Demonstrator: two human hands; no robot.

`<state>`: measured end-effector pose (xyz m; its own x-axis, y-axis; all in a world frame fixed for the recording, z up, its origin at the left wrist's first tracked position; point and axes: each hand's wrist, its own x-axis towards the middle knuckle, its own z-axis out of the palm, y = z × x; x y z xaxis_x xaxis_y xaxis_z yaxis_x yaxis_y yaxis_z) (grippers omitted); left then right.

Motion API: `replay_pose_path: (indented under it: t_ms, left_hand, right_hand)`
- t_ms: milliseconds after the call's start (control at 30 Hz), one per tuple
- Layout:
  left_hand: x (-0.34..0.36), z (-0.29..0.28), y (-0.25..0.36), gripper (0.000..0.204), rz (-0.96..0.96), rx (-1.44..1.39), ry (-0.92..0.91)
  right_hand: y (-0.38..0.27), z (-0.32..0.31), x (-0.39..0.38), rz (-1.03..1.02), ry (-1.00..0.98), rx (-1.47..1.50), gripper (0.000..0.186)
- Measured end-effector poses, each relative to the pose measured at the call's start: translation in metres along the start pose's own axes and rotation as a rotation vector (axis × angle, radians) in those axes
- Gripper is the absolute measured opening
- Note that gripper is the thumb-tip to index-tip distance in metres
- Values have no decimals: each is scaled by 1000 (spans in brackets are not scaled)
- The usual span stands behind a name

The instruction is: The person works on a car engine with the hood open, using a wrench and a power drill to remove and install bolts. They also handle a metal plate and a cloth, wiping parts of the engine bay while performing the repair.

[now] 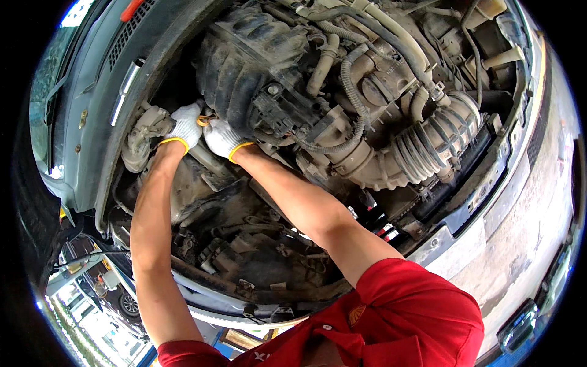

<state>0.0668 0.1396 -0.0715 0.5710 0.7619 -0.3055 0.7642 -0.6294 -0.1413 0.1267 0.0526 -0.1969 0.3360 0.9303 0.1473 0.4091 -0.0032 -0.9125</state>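
Note:
Both of my hands wear white knit gloves with yellow cuffs and reach deep into a car's engine bay. My left hand (184,126) is curled beside a dusty cast part (145,137) near the firewall. Close to its right, my right hand (221,136) is bent in against the lower edge of the black ribbed intake manifold (235,67). A small orange-brown loop-shaped piece (203,120) shows between the two hands, at their fingertips. The fingers of both hands look closed, but what they grip is mostly hidden.
A ribbed air intake hose (431,144) and a corrugated wiring conduit (354,92) run across the right of the bay. The cowl edge (165,55) borders the left. A dirty lower tray area (244,257) lies under my forearms. The front bumper (513,232) curves at right.

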Motion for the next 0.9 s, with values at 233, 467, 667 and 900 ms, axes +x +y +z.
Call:
replay_pose_path:
  t_ms: [233, 467, 667, 900]
  left_hand:
    - [-2, 22, -19, 35, 38, 65, -12]
    - [-6, -8, 3, 30, -12, 10, -84]
    - [-1, -20, 11, 31, -10, 96, -196]
    - [-3, -11, 4, 31, 3, 17, -58]
  right_hand:
    - [-36, -22, -13, 148, -100, -5, 36]
    - [-1, 18, -7, 56, 79, -193, 31]
    - [-28, -29, 3, 165, -130, -53, 32]
    - [-29, -39, 0, 245, -268, -8, 40]
